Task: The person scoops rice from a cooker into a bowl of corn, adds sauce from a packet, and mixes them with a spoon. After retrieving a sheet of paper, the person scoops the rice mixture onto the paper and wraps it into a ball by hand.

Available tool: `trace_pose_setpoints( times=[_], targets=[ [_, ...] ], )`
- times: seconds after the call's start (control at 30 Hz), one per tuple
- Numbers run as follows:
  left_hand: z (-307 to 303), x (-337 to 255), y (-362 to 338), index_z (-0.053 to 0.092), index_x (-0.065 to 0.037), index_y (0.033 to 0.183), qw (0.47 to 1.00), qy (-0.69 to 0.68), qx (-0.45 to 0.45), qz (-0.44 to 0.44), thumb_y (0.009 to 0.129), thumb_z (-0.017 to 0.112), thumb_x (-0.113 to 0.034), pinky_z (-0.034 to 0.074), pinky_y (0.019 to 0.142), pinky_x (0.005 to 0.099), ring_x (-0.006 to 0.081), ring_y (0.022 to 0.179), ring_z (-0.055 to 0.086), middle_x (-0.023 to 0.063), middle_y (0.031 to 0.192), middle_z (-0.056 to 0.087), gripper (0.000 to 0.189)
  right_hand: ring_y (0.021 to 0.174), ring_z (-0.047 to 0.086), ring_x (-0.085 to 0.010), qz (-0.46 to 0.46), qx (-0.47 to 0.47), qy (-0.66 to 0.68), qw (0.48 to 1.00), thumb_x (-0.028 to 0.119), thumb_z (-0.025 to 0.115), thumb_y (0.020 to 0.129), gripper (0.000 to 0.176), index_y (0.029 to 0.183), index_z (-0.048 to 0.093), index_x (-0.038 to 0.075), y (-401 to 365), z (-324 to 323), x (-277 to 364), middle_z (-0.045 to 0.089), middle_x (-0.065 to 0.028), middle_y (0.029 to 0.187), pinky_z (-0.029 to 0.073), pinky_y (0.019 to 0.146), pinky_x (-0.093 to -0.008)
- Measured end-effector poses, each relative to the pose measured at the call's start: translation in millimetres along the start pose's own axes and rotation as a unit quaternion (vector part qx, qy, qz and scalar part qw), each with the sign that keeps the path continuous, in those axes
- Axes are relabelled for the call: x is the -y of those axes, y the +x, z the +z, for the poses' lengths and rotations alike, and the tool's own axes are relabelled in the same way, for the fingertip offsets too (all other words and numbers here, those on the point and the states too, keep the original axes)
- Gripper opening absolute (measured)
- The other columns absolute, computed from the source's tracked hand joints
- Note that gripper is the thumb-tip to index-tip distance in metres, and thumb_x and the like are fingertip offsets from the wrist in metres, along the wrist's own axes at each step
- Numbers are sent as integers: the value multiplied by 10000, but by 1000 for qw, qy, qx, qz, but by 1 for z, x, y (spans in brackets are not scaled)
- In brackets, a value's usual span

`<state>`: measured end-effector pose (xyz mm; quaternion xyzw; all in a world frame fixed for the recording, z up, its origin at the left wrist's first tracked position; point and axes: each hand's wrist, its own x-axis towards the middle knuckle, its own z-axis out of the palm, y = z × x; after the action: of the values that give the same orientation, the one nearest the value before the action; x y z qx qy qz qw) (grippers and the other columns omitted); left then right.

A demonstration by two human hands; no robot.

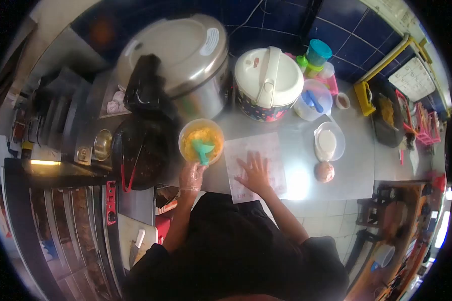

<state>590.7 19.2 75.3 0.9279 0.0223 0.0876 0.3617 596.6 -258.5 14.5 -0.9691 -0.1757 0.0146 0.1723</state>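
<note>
My left hand [191,175], in a clear plastic glove, is at the near rim of a round plastic tub [182,136]. Its fingers are closed around the handle end of a teal-green scoop [202,147], whose head rests in crumbly yellow-orange food [191,140] inside the tub. My bare right hand [254,173] lies flat with fingers spread on a sheet of printed white paper [273,150]. That sheet lies on the steel counter just right of the tub, its near corner reaching past the counter edge.
Behind are a large steel pot [201,95] and a white-lidded rice container [268,75]. To the right stand a tub with a blue scoop [314,100], a clear bowl [329,140] and a small round item [324,172]. A dark pan with red-handled tongs [127,175] and a knife [135,248] are left.
</note>
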Motion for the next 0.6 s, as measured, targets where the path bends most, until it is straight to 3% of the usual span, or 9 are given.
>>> trace_pose_setpoints(
  times=[0.17,0.23,0.3,0.33,0.4,0.43,0.5,0.53,0.6],
  targets=[
    [-12,-33,7,669,-45,1002,995,-34,-38,88,849,795,-162,519,701,459,343,812,682,173,974,641,230,1531,129,-447,14,13,0,1000,604,712,813,803,1525,427,368,4,-9,4,252,-165,1644,159,1140,-749],
    [-7,-40,11,674,-46,1000,995,-98,-8,19,854,781,-142,533,724,448,338,839,692,170,981,645,205,1532,120,-450,18,30,2,999,604,710,817,797,1526,427,373,3,-16,7,243,-164,1648,148,1143,-750],
    [12,-25,15,667,-37,1052,995,-71,46,49,900,697,-148,512,763,508,442,914,648,226,1006,664,190,1481,277,-445,5,8,17,1000,446,748,847,666,1453,525,287,4,-29,10,351,-184,1585,275,1161,-640],
    [22,-21,14,666,-28,1040,991,-116,39,46,914,673,-169,503,773,527,466,916,632,236,996,665,188,1481,277,-445,1,7,14,1000,446,748,847,666,1453,525,287,4,-27,4,351,-184,1585,275,1161,-640],
    [25,-25,16,672,-37,1002,995,-78,29,47,884,713,-138,526,748,480,399,860,668,199,966,670,161,1272,538,-397,107,-161,195,962,244,761,854,451,1275,636,143,16,-36,-3,573,-195,1354,453,1047,-495],
    [25,-25,18,679,-45,964,998,-39,27,46,853,753,-107,550,722,433,332,803,704,163,936,674,147,1272,538,-397,100,-165,192,962,244,761,854,451,1275,636,143,25,-39,-5,573,-195,1354,453,1047,-495],
    [34,-6,11,630,-38,1076,995,-44,-5,94,850,759,-127,552,713,432,307,783,699,140,874,663,275,995,652,-342,104,-261,240,929,110,739,847,268,1101,663,66,43,-98,38,674,-163,1074,517,878,-432],
    [34,-3,7,584,-31,1138,996,-76,-18,37,848,762,-127,551,711,429,289,778,694,128,867,658,354,882,659,-325,31,-259,200,944,171,718,879,225,1069,674,57,58,-124,67,685,-146,986,507,833,-454],
    [29,-10,11,537,-25,1201,993,-112,-32,-17,846,765,-127,549,708,427,272,773,689,117,859,653,434,879,676,-355,-26,-98,104,989,219,678,885,247,1075,673,61,84,-156,115,686,-183,1017,534,806,-479]
  ],
)
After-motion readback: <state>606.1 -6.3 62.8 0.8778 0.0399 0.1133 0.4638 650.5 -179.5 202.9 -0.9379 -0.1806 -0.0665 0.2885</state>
